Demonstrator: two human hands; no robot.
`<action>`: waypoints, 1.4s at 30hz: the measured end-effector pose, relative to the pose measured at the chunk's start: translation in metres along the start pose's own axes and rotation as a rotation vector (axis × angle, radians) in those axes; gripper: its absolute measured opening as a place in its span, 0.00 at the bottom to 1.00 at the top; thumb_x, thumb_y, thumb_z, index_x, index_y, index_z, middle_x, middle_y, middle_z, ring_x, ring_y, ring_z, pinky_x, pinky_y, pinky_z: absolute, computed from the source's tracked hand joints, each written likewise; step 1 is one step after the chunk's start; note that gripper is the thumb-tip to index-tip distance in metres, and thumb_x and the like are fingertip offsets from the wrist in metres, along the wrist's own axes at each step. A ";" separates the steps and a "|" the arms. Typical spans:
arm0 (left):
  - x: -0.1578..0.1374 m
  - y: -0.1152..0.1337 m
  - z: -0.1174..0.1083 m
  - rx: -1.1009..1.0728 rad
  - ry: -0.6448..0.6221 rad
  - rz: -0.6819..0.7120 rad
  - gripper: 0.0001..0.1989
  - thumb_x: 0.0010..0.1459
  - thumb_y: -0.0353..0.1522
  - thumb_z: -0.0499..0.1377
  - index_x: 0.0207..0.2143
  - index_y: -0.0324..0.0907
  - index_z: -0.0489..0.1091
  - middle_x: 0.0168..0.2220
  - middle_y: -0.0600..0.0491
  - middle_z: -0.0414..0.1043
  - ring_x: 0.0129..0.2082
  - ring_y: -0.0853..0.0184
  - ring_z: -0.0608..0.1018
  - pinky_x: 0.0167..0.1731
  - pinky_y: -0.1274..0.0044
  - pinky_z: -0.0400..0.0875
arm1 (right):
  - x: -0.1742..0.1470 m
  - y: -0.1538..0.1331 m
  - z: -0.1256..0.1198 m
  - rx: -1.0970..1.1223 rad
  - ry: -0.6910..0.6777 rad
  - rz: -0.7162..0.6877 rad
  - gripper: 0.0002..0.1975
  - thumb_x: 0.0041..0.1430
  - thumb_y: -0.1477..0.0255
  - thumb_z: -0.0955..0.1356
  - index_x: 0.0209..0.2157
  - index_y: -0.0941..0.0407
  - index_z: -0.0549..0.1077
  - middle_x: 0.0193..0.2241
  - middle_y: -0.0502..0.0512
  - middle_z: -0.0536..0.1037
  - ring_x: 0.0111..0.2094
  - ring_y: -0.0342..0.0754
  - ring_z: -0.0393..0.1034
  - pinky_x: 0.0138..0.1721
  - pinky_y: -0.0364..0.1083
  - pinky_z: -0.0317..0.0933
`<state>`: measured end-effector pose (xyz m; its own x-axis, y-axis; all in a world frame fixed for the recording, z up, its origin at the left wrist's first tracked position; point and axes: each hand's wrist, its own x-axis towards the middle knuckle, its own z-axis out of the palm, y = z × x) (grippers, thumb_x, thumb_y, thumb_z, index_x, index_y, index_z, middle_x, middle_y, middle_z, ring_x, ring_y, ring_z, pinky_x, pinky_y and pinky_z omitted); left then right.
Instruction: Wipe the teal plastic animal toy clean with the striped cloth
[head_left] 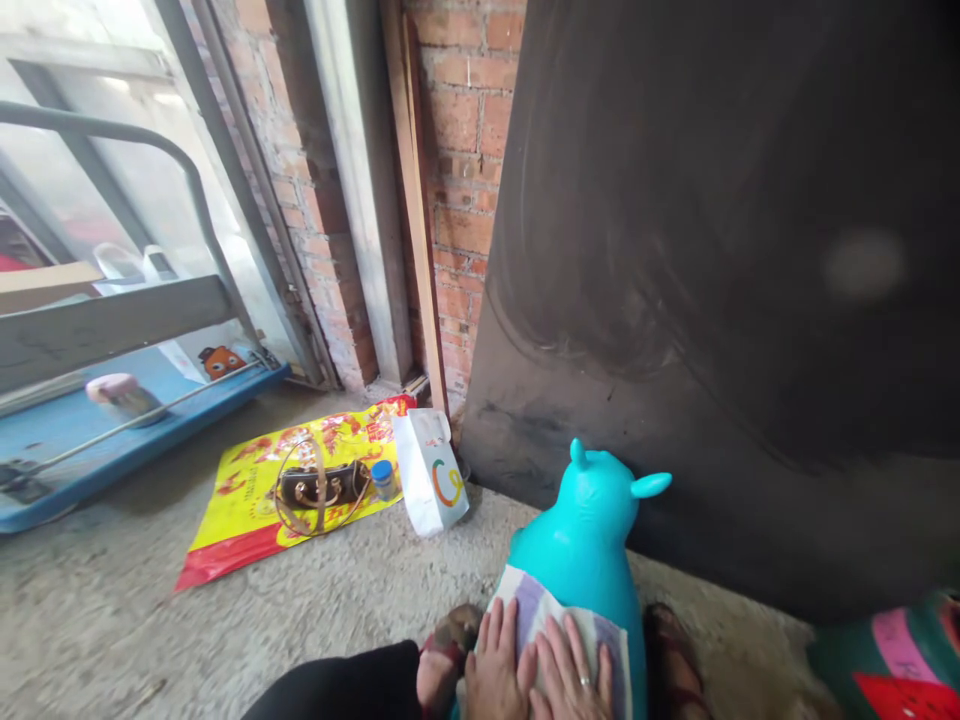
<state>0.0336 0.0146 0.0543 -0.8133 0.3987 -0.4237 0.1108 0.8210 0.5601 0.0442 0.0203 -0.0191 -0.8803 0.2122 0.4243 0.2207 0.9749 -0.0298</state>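
Between my feet stands a turquoise inflatable animal toy [581, 545], its eared head toward the dark board. A white and purple striped cloth [615, 640] is spread over its back. My left hand [496, 665] lies flat on the cloth with the fingers stretched out. Beside it, my right hand [571, 670] also presses flat on the cloth, fingers spread, a ring on one finger. The two thumbs nearly meet. Neither hand grips anything. The lower part of the toy is hidden by my hands and the frame edge.
A large dark board [675, 250] leans on the brick wall [457, 130]. On the left are a yellow and red bag [225, 515] with a brown handbag [322, 487] and blue-lidded jar [383, 480] on it, a white paper bag [427, 480], and a blue cart [187, 400].
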 end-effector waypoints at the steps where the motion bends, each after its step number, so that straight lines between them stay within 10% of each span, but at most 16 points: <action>1: 0.006 0.004 -0.003 0.010 -0.017 -0.006 0.32 0.62 0.42 0.45 0.67 0.44 0.50 0.70 0.52 0.43 0.69 0.62 0.50 0.64 0.66 0.54 | 0.006 0.002 0.004 0.010 0.013 -0.006 0.23 0.65 0.67 0.57 0.60 0.39 0.63 0.58 0.48 0.68 0.68 0.59 0.37 0.60 0.75 0.41; 13: 0.102 0.037 -0.015 -0.173 -0.080 0.068 0.34 0.65 0.45 0.40 0.68 0.40 0.43 0.71 0.54 0.40 0.70 0.66 0.46 0.68 0.75 0.44 | 0.058 0.158 -0.046 0.017 -0.190 -0.072 0.26 0.66 0.65 0.57 0.65 0.50 0.56 0.66 0.52 0.52 0.68 0.61 0.41 0.63 0.74 0.33; 20: 0.072 0.030 -0.015 -0.158 -0.080 0.026 0.33 0.65 0.44 0.40 0.68 0.40 0.44 0.71 0.52 0.41 0.70 0.64 0.46 0.68 0.72 0.45 | 0.058 0.152 -0.067 0.017 -0.203 -0.129 0.26 0.67 0.61 0.58 0.65 0.50 0.56 0.67 0.52 0.52 0.67 0.62 0.45 0.63 0.72 0.36; 26: -0.002 -0.010 0.005 -0.092 -0.030 -0.044 0.33 0.64 0.42 0.41 0.68 0.39 0.47 0.70 0.51 0.43 0.70 0.63 0.48 0.67 0.68 0.46 | -0.004 0.133 -0.080 -0.085 0.050 -0.349 0.25 0.64 0.54 0.60 0.57 0.52 0.69 0.63 0.54 0.62 0.68 0.58 0.42 0.66 0.65 0.21; 32: -0.030 -0.039 0.043 0.008 0.084 -0.052 0.34 0.61 0.43 0.44 0.65 0.35 0.54 0.69 0.47 0.48 0.68 0.60 0.54 0.66 0.71 0.52 | -0.047 0.129 -0.065 -0.072 0.252 -0.413 0.16 0.62 0.57 0.64 0.46 0.48 0.76 0.53 0.53 0.74 0.68 0.60 0.40 0.65 0.69 0.30; 37: -0.014 -0.021 0.026 0.011 0.067 -0.123 0.34 0.63 0.43 0.40 0.67 0.36 0.50 0.69 0.48 0.47 0.69 0.61 0.52 0.66 0.69 0.50 | -0.011 0.143 -0.076 -0.007 0.074 -0.545 0.21 0.63 0.54 0.63 0.53 0.47 0.71 0.60 0.50 0.67 0.67 0.57 0.44 0.66 0.65 0.21; 42: 0.025 0.022 -0.008 -0.033 -0.006 -0.140 0.32 0.64 0.44 0.40 0.67 0.43 0.47 0.70 0.50 0.48 0.68 0.61 0.53 0.65 0.65 0.52 | 0.036 0.157 -0.083 0.106 -0.236 -0.333 0.21 0.67 0.64 0.60 0.61 0.45 0.63 0.65 0.47 0.56 0.67 0.53 0.47 0.68 0.61 0.24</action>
<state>0.0116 0.0394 0.0618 -0.8163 0.2836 -0.5032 -0.0225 0.8549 0.5183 0.0819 0.1755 0.0663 -0.9710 -0.1185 0.2079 -0.1262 0.9917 -0.0244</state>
